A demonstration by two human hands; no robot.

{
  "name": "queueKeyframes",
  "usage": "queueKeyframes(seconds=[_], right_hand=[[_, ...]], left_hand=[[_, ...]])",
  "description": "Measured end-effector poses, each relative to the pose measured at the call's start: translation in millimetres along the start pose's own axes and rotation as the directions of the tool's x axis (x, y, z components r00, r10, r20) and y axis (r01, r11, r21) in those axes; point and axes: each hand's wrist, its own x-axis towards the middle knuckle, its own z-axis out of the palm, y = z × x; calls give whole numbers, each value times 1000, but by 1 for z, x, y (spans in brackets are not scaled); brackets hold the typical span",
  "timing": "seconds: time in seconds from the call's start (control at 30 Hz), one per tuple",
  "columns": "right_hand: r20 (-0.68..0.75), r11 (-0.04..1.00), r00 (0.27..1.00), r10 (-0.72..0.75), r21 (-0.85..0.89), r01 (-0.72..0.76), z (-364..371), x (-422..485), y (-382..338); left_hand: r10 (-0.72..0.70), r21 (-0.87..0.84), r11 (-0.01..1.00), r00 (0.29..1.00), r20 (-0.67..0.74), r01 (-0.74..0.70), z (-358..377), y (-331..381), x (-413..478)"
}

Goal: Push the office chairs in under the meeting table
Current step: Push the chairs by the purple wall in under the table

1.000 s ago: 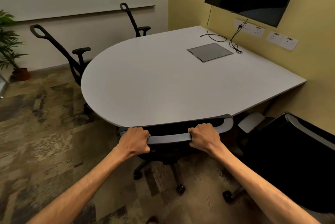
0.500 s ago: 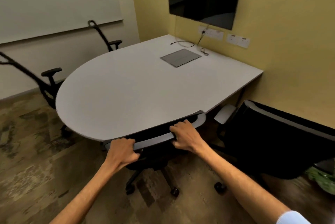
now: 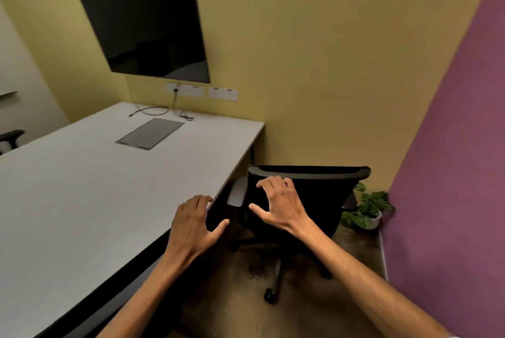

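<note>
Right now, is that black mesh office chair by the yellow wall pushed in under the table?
Not yet. The black mesh office chair stands beside the white table's edge, its whole backrest and wheeled base clear of the tabletop.

Table [image 3: 82, 195] fills the left half of the frame, its far end against the back wall. Screen [image 3: 147, 31] on that wall at upper left, sockets [image 3: 202, 91] below it, cable [image 3: 153, 111] and floor-box lid [image 3: 150, 134] on the tabletop beneath. Chair [image 3: 314, 195] right of the table's edge, at centre. Potted plant [image 3: 369, 207] behind the chair, in the corner. Another chair's armrest [image 3: 11, 136] at far left edge.
</note>
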Motion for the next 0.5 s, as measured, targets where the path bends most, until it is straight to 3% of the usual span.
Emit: queueKeyframes(seconds=[0.27, 0.5], right_hand=[[-29, 954, 974, 224, -199, -225, -31, -30, 71], [-16, 905, 943, 332, -278, -323, -31, -34, 132]], left_hand=[[254, -129, 960, 967, 26, -248, 37, 42, 61], [364, -144, 926, 925, 107, -348, 81, 79, 113]])
